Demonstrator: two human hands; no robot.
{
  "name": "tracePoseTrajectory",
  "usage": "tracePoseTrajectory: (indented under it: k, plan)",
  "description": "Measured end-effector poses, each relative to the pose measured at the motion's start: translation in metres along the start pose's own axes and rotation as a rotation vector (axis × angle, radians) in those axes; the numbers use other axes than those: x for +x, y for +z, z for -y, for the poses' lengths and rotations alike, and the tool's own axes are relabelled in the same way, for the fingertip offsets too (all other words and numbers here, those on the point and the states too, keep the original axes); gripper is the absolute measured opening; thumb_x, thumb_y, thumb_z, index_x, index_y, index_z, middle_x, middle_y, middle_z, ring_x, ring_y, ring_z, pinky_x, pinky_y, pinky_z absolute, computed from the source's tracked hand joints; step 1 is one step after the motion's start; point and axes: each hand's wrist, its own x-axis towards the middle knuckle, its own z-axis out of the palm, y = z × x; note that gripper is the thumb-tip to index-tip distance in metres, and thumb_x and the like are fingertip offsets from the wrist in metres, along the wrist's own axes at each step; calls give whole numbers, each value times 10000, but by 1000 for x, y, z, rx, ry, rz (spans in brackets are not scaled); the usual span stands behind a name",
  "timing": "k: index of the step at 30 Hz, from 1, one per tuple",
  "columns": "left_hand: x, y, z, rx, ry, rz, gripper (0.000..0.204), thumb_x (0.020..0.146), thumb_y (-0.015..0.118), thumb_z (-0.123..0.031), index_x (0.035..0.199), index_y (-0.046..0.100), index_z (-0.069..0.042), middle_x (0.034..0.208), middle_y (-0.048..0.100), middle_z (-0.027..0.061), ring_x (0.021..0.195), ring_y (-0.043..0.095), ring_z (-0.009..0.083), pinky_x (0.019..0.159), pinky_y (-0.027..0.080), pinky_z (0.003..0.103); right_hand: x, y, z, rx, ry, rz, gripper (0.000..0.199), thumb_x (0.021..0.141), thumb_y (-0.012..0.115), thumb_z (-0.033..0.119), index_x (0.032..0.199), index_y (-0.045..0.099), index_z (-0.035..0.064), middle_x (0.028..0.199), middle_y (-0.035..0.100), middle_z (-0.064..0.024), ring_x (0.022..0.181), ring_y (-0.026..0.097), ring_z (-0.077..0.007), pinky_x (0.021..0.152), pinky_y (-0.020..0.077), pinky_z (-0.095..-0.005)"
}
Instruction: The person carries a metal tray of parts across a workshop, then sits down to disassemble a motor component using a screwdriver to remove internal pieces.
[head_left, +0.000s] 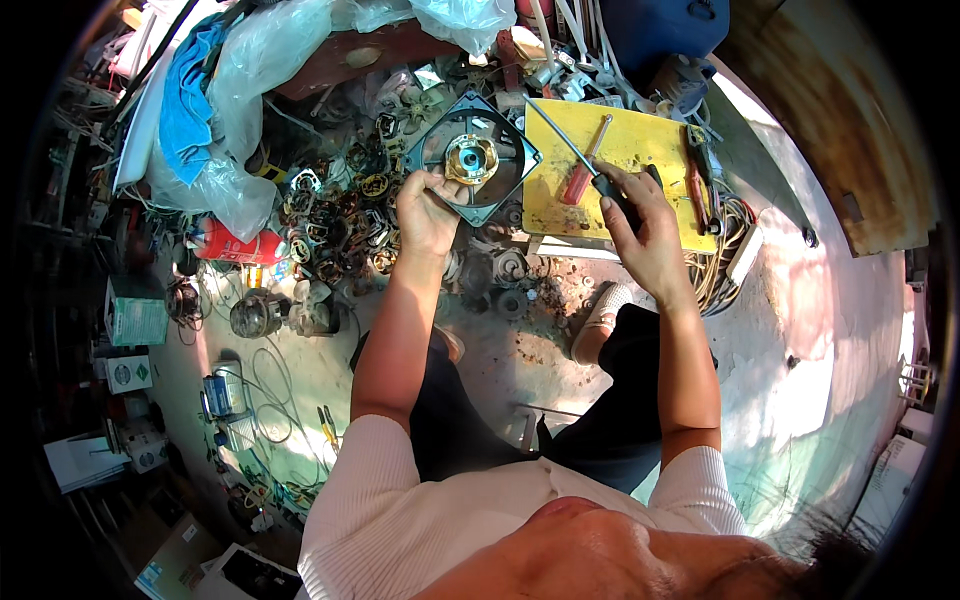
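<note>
My left hand grips the lower left side of a square fan frame, its fingers reaching under the middle. At the frame's centre sits a round motor stator with copper windings; no blades show on it. My right hand is closed round the black handle of a long screwdriver. The shaft points up and left, its tip near the frame's right side but apart from it. Beneath lies a yellow board with a second, red-handled screwdriver on it.
Red-handled pliers lie at the board's right, beside coiled cable. A heap of copper-wound motor parts spreads on the left, with a red cylinder next to it. A blue container stands behind. Pliers lie on the floor.
</note>
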Motion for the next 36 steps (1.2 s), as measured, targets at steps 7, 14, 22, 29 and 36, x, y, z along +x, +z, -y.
tracePoseTrajectory:
  k: [7, 14, 22, 29, 36]
  plan:
    - [11, -13, 4, 85, 190, 35, 369, 760, 484, 14, 1120, 504, -66, 840, 489, -3, 687, 429, 103, 615, 385, 269, -11, 14, 15, -98, -27, 180, 367, 830, 609, 81, 1192, 635, 136, 904, 572, -145, 761, 614, -330, 706, 506, -411]
    - [-4, 8, 13, 413, 432, 25, 318, 833, 521, -52, 1150, 501, -47, 1066, 561, 41, 942, 551, 147, 793, 457, 293, -12, 15, 20, -198, -88, 152, 383, 816, 625, 62, 1193, 635, 133, 888, 595, -142, 747, 618, -342, 678, 511, -418]
    - [2, 1, 24, 609, 641, -15, 600, 898, 612, -498, 1185, 468, 9, 1072, 566, 87, 944, 554, 158, 824, 460, 328, -18, 28, 20, 28, 50, 217, 399, 867, 616, 64, 1264, 578, 78, 903, 633, -141, 717, 626, -246, 660, 496, -333]
    - [-3, 13, 16, 417, 452, -255, 645, 897, 506, -630, 1125, 423, -31, 866, 485, 66, 791, 558, 142, 776, 514, 336, -27, 52, 20, 240, 179, 258, 405, 886, 577, 109, 1267, 519, -17, 922, 647, -259, 881, 652, -387, 775, 498, -395]
    - [0, 18, 10, 393, 337, -141, 805, 909, 418, -662, 1330, 393, 24, 1226, 559, 210, 1060, 604, 253, 914, 496, 379, -24, 57, 14, 180, 164, 214, 372, 870, 590, 102, 1220, 557, -19, 893, 640, -270, 855, 646, -403, 763, 501, -407]
